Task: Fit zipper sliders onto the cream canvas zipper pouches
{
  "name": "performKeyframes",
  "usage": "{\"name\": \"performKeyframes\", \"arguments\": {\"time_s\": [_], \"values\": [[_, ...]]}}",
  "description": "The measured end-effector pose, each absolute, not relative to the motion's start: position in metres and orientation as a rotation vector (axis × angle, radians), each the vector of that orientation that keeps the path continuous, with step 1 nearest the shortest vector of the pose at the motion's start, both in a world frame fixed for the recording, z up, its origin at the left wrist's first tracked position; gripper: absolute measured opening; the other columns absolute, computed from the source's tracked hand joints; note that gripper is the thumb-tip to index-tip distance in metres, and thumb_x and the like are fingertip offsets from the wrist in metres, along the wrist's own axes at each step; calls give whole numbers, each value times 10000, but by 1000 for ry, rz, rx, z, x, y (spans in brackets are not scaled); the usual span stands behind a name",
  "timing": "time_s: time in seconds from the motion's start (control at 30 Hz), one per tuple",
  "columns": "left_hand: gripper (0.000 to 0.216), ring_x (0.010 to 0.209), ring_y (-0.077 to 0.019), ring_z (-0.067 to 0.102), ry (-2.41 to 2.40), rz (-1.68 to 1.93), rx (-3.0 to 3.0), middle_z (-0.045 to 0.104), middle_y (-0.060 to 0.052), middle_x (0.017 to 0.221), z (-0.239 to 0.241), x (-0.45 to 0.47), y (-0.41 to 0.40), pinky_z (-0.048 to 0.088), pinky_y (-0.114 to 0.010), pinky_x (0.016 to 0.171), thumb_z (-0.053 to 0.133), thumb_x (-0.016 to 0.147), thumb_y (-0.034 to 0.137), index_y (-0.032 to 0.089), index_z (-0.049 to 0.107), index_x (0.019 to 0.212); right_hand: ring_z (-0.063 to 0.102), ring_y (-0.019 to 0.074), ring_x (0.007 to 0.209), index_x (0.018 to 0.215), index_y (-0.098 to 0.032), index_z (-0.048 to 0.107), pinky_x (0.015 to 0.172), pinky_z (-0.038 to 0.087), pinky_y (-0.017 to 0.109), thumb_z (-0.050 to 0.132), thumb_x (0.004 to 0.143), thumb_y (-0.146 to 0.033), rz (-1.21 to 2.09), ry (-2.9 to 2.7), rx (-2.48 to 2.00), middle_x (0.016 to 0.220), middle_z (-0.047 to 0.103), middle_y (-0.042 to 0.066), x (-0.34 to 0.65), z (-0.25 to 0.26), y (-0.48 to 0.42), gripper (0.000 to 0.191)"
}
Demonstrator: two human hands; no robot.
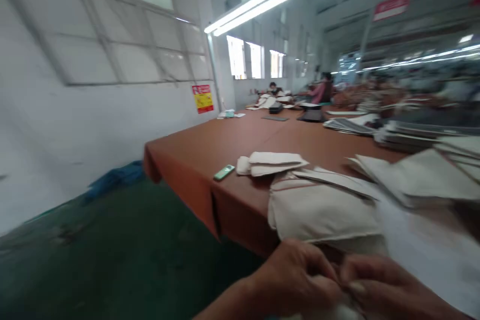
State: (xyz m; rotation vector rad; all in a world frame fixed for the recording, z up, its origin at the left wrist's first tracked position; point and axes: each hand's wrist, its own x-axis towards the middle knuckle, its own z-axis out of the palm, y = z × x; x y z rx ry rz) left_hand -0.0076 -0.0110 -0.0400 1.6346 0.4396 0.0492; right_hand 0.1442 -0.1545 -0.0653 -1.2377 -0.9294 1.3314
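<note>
Both hands meet low in the view, just in front of the table edge. My left hand (296, 277) is closed in a pinch, its fingertips close against those of my right hand (382, 285), which is also pinched. Between and below them shows a pale piece of fabric (343, 311), blurred and mostly hidden by the fingers. Beyond the hands, a stack of cream fabric pieces (326, 210) with brown trim hangs slightly over the table edge. A smaller folded cream bundle (277, 160) lies past it.
The long table (247, 137) has a brown cover. A green phone-like object (224, 172) lies near its left edge. Cream pieces (423, 175) and dark stacks (431, 127) sit at right. A blue cloth heap (116, 180) rests by the wall. People (322, 91) work far back.
</note>
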Motion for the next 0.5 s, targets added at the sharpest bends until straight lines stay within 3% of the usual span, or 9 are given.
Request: {"name": "performKeyframes", "arguments": {"time_s": [0.07,0.2,0.3,0.37,0.43,0.5], "values": [[133,539,-75,398,348,2,1634,545,37,593,-32,-5,-3,292,-176,473,618,570,128,115,690,681,435,109,638,791,-131,652,617,366,214,724,797,-434,1308,-843,-1185,703,541,17,141,-54,-162,311],[233,567,-90,366,215,-166,1555,523,32,636,-24,3,14,261,-185,483,613,510,121,123,633,743,483,115,691,821,-88,659,693,385,240,751,778,-372,1294,-750,-1055,829,609,72,143,-48,-160,301],[263,598,-110,364,180,-206,1480,507,12,651,-19,6,12,257,-202,514,679,617,323,111,634,766,505,124,707,868,-82,658,682,382,238,718,809,-377,1272,-721,-1053,840,610,77,142,-47,-161,307],[407,587,-104,341,196,-189,1524,481,12,631,-17,9,9,247,-208,525,635,756,504,97,648,753,521,127,731,887,-87,650,681,379,229,671,849,-377,1192,-732,-1081,845,612,71,141,-43,-164,293],[474,590,-101,360,236,-200,1584,516,4,642,-17,12,7,260,-207,542,614,814,562,93,678,785,520,123,741,925,-103,630,684,379,221,633,880,-363,1093,-756,-1119,839,606,51,140,-39,-167,264],[453,627,-116,437,265,-256,1573,612,-26,719,-20,16,5,301,-205,567,704,766,543,100,716,859,518,120,749,976,-127,590,695,391,224,610,899,-340,1002,-797,-1156,845,595,33,140,-37,-172,227]]}}
